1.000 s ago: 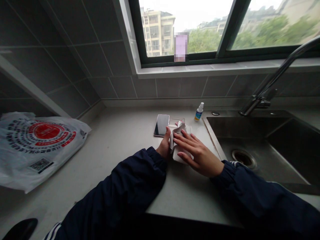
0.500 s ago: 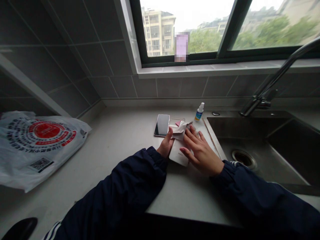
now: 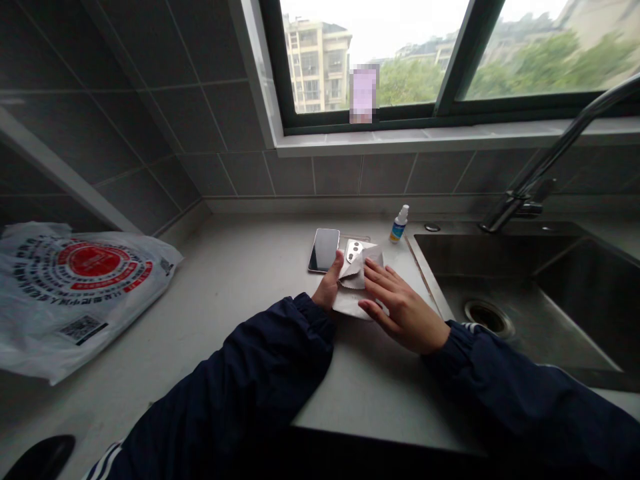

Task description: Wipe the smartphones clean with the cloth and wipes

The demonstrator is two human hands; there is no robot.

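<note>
A white phone [image 3: 353, 252] lies face down on the grey counter [image 3: 240, 280], its camera end showing at the far side. My left hand [image 3: 328, 288] grips the phone's left edge, thumb up along it. My right hand [image 3: 400, 307] lies flat with fingers stretched out, pressing a pale grey cloth [image 3: 356, 272] onto the phone's back. A second phone [image 3: 324, 249] with a dark screen lies just to the left, face up. A small spray bottle [image 3: 399, 224] with a blue label stands behind, near the sink corner.
A steel sink [image 3: 525, 293] with a drain and a curved tap [image 3: 545, 167] fills the right side. A white plastic bag [image 3: 75, 287] with red print lies at the left. A tiled wall and a window are behind. A dark object [image 3: 40, 457] sits at bottom left.
My right hand slid the cloth away along the phone and back toward me; the phone's camera end is now uncovered. My left hand stayed at the phone's left edge.
</note>
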